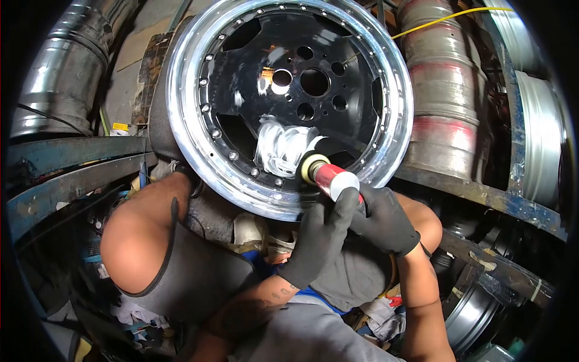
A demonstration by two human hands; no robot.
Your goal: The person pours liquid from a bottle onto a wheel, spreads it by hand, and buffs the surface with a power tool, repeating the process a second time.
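A wheel rim with a glossy black face and a shiny bolted lip faces me, propped in front of my knees. White paste lies smeared in loops on the lower part of its face. Beside the smear, a small red polisher with a yellow pad sits tilted at the black face. My left hand, in a dark glove, is closed at the polisher's head, thumb against its silvery end. My right hand, gloved too, is wrapped round the polisher's body, which it mostly hides.
Stacked bare metal rims stand on the right behind a blue metal frame. More metal barrels stand at the left, above blue rails. A yellow cable crosses the top right. Rags lie below my legs.
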